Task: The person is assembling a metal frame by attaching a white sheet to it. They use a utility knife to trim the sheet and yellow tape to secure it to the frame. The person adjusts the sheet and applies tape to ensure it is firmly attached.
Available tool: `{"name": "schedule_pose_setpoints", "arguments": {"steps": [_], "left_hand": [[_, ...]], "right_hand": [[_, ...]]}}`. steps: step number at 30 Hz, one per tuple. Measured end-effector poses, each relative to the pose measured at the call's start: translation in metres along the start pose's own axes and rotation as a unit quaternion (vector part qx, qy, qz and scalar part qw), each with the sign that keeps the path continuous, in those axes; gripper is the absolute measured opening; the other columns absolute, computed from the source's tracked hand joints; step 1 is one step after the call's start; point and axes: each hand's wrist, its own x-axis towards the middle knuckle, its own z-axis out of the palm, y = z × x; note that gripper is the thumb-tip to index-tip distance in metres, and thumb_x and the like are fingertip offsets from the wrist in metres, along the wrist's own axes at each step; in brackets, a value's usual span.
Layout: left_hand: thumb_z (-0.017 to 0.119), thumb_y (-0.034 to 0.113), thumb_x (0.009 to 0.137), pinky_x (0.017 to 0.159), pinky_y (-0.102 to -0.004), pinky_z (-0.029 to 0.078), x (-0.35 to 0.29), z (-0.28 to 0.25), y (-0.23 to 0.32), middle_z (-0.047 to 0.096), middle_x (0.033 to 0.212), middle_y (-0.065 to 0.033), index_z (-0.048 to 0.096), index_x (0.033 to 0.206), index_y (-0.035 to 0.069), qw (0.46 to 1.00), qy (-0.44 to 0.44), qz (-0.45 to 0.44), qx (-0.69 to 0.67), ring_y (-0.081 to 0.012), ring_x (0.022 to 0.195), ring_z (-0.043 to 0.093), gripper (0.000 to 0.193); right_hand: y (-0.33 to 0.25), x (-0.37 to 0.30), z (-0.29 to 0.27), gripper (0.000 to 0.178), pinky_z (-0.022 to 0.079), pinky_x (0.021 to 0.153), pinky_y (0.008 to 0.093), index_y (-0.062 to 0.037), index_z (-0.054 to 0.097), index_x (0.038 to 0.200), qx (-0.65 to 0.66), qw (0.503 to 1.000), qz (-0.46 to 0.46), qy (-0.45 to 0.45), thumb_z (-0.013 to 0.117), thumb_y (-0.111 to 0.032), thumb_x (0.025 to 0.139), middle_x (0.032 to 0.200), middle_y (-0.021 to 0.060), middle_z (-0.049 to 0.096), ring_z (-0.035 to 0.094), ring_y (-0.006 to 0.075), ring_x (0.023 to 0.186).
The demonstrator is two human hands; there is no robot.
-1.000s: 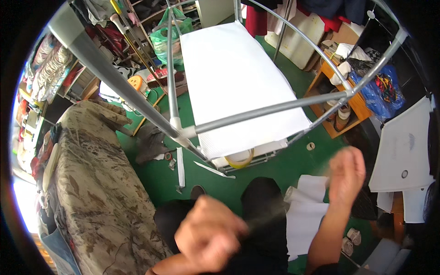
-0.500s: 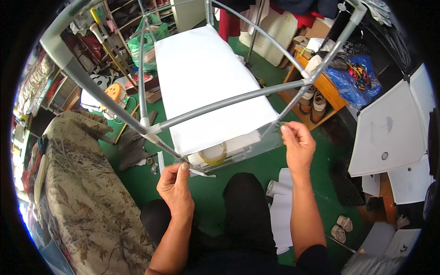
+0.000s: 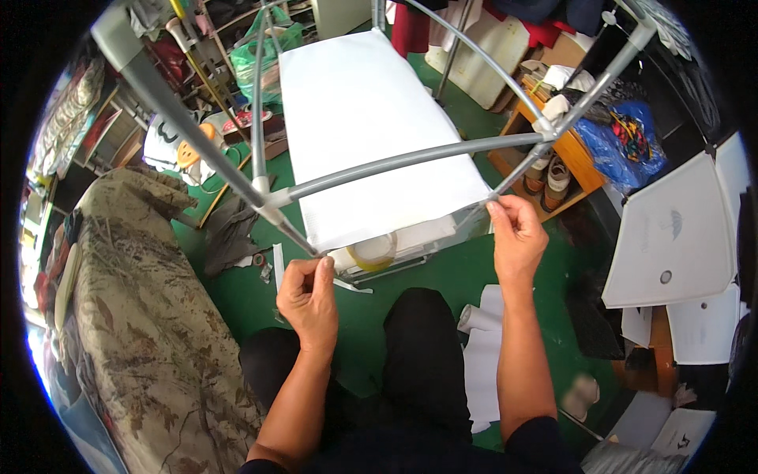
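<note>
A white sheet with straight edges lies flat over a clear plastic box, inside a grey tube frame. At the sheet's near left corner my left hand is closed, thumb and forefinger pinched together. My right hand pinches in the same way at the near right corner. The fingertips meet the sheet's corners, and the exact grip is too small to see clearly. Below the near edge of the sheet, a roll of yellowish tape shows in the box.
Camouflage cloth covers something bulky at left. White rolled material lies on the green floor by my right knee. To the right stand an orange-brown shelf with shoes and white panels. A green plastic bag sits behind.
The view has shifted, so the frame and sheet appear higher and slightly to the right. Both hands have risen in the picture with the sheet's near corners and stay pinched.
</note>
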Motion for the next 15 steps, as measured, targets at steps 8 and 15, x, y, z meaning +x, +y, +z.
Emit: {"name": "schedule_pose_setpoints", "arguments": {"steps": [8,15], "left_hand": [[0.077,0.006,0.097,0.056,-0.0238,0.036,0.006,0.002,-0.006,0.054,0.068,0.0038,0.060,0.078,0.002,1.000,0.013,0.004,0.023,-0.0038,0.063,0.043,0.026],[0.078,0.007,0.097,0.055,-0.0242,0.032,0.005,0.009,-0.011,0.050,0.067,0.0043,0.057,0.075,0.003,1.000,0.023,-0.006,-0.008,-0.0037,0.062,0.040,0.030]], "right_hand": [[0.000,0.001,0.001,0.016,0.046,0.059,0.0264,-0.0011,0.073,0.101,-0.017,1.000,0.013,-0.013,0.083,-0.009,0.091,0.075,0.0008,0.069,0.058,0.0072,0.064],[0.001,0.003,0.004,0.019,0.046,0.058,0.0241,-0.0017,0.071,0.100,0.025,0.999,0.044,-0.006,0.085,-0.008,0.089,0.074,-0.0002,0.068,0.057,0.0047,0.065]]}}
